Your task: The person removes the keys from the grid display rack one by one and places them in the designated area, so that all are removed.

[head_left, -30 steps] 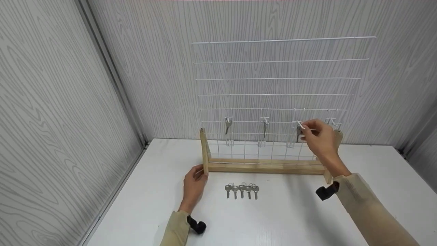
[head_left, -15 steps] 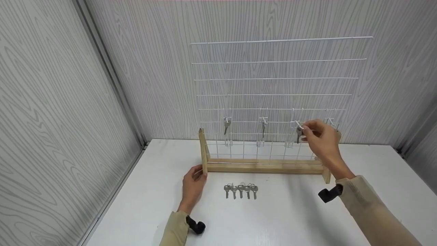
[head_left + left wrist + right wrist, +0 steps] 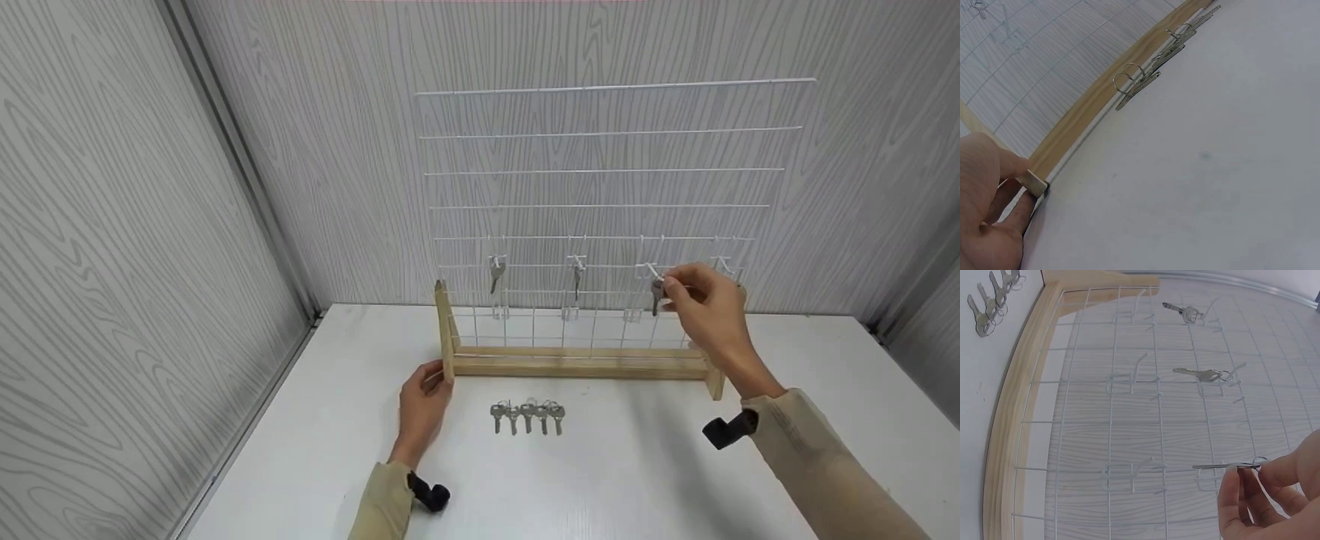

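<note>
My right hand (image 3: pixel 703 304) pinches a silver key (image 3: pixel 1216 466) with a small ring between thumb and fingers, right at the tip of a white hook (image 3: pixel 652 269). That hook sticks out from a white wire grid (image 3: pixel 600 171) on a wooden stand. Two more keys hang from hooks to the left, a left key (image 3: pixel 497 276) and a middle key (image 3: pixel 577 276). My left hand (image 3: pixel 424 401) grips the front end of the stand's left wooden foot (image 3: pixel 1034 183), thumb on one side and fingers on the other.
Several keys with rings (image 3: pixel 527 415) lie in a row on the white table (image 3: pixel 600 480) in front of the wooden bar (image 3: pixel 577 367). Another hook (image 3: pixel 722 265) is at the right, near my hand. Lower hooks (image 3: pixel 570 313) are fixed beneath. A wood-patterned wall (image 3: pixel 360 150) stands behind.
My right hand and the key have shifted slightly down toward the hook's near end. The left hand keeps its grip on the foot; the head view has moved a little.
</note>
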{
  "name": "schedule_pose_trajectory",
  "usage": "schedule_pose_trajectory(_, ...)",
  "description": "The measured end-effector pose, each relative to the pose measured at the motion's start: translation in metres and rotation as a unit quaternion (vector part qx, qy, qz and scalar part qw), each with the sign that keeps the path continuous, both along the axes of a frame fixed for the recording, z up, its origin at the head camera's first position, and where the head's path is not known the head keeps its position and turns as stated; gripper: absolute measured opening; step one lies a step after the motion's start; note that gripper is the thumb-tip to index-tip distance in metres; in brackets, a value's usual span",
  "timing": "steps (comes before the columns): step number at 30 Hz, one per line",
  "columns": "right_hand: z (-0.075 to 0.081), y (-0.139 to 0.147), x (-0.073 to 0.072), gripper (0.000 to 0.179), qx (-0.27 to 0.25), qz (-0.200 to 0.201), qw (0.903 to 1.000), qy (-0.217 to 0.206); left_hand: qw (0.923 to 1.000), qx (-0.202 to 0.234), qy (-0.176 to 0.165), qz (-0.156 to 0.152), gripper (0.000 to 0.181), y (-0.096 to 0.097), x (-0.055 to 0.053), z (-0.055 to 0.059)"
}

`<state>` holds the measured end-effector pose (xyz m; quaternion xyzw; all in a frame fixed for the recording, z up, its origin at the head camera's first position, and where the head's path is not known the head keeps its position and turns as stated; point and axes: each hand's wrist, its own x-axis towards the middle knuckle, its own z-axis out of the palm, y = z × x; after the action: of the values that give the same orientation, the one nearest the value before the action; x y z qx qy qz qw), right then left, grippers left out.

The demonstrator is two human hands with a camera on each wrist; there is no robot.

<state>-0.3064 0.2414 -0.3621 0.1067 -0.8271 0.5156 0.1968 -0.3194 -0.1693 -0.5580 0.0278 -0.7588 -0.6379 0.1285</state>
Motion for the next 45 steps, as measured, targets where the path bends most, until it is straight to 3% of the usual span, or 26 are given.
schedule_pose_trajectory(26, -0.006, -0.007, 0.02, 0.021, 0.003, 0.017, 0.9993, 0.032, 1.0, -0.005, -0.001, 0.0, 0.037, -0.001, 0.001, 0.0)
schedule_pose_trajectory(45, -0.035, -0.034, 0.014, 0.014, -0.015, 0.026, 0.9993, 0.022, 1.0, 0.008, -0.002, -0.003, 0.038, 0.0, 0.001, -0.001)
